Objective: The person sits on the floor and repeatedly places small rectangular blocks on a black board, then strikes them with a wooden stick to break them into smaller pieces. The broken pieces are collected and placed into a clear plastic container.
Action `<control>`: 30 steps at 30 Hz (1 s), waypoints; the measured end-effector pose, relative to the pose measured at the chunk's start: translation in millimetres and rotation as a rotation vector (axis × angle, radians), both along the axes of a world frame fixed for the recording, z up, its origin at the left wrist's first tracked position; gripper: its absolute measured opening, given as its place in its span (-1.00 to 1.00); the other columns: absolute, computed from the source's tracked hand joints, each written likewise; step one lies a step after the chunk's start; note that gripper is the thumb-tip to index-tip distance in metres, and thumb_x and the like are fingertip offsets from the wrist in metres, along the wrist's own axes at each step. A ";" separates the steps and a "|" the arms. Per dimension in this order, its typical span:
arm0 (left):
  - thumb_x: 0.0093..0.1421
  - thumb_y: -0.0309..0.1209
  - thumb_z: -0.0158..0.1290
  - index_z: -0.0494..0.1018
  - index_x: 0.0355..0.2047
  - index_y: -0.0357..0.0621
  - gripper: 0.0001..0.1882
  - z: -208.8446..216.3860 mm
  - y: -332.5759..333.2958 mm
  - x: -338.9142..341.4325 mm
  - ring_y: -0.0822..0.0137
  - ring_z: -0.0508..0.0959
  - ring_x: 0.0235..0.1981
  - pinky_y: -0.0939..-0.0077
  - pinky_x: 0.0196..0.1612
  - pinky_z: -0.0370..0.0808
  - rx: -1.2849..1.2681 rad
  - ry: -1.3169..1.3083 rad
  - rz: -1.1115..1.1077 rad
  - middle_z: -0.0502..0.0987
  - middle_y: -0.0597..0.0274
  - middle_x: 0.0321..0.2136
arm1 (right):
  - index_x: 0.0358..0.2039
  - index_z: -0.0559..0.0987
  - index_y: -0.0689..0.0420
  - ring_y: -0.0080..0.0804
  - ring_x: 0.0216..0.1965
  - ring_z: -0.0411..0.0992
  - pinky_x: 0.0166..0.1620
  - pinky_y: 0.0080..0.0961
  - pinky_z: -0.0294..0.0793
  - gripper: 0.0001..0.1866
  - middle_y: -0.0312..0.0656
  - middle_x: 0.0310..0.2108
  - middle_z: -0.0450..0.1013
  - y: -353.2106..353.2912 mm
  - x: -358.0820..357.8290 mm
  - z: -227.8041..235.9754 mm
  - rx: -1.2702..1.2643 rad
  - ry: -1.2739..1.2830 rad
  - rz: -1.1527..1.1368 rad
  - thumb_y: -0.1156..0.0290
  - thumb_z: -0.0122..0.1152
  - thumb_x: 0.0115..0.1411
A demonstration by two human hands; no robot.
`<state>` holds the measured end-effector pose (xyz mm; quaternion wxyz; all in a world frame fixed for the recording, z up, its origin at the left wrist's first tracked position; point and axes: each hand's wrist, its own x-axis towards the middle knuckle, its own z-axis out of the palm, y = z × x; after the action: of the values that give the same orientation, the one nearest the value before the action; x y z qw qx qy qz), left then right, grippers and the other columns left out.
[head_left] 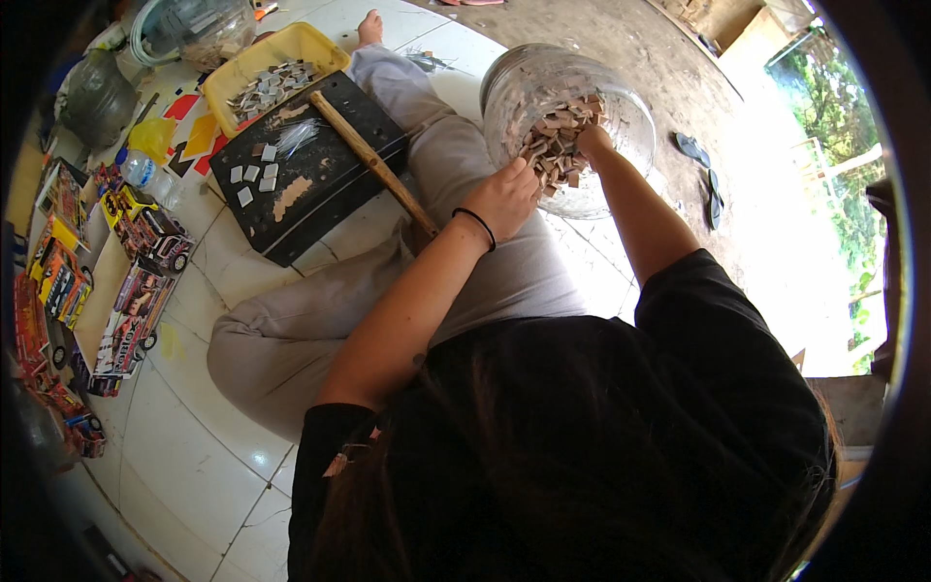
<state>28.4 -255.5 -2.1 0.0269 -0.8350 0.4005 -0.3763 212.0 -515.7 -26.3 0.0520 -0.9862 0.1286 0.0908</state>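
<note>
A large clear plastic jar point(504, 97) lies tilted beside my lower leg, its mouth toward me. Inside is a heap of small square brown and grey pieces point(555, 145). My left hand point(506, 197), with a black band at the wrist, has its fingers curled at the near left rim of the jar. My right hand point(593, 144) reaches into the mouth, and its fingertips are hidden among the pieces. Left of my leg is a black block point(325, 179) carrying several loose square pieces point(252, 175), a bundle of thin pale strips point(296, 139) and a wooden-handled tool point(359, 145).
Behind the block stands a yellow basin point(330, 56) holding more square pieces. Colourful toy trucks point(131, 291) line the left side, near a plastic bottle point(145, 175). Dark sandals point(715, 194) lie on the ground at the right. White tiles point(184, 436) cover the floor.
</note>
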 end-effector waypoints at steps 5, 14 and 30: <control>0.11 -0.32 -0.10 0.53 -0.51 -0.01 -0.79 1.3 0.3 -1.2 0.39 0.36 -0.18 0.44 0.16 0.10 0.009 0.049 0.004 0.41 0.38 -0.44 | -0.36 0.59 0.27 -0.19 -0.50 0.54 -0.48 -0.34 0.49 -0.76 -0.01 -0.51 0.53 3.4 -18.2 -23.0 0.850 -0.306 -0.459 0.45 -0.02 0.08; 0.08 -0.32 -0.10 0.48 -0.50 0.00 -0.84 7.7 1.2 -3.9 0.42 0.36 -0.20 0.46 0.16 0.12 0.013 0.073 -0.003 0.37 0.40 -0.47 | 0.08 0.34 0.25 0.23 0.16 0.14 0.20 -0.15 0.14 -0.41 0.33 0.15 0.10 73.1 -70.9 -4.7 0.371 -0.310 -0.216 0.19 0.05 0.08; 0.08 -0.31 -0.09 0.55 -0.55 0.01 -0.78 11.6 1.5 -4.5 0.38 0.36 -0.21 0.44 0.10 0.14 0.048 0.089 -0.007 0.42 0.41 -0.45 | -0.18 0.47 0.18 -0.40 -0.39 0.40 -0.47 -0.58 0.38 -0.82 -0.18 -0.39 0.41 66.9 -97.0 48.9 1.929 0.058 -0.365 0.42 0.00 0.23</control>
<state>23.8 -254.0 9.5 0.0278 -0.8488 0.4130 -0.3290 115.0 -448.7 22.5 0.8453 -0.4830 0.1508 0.1717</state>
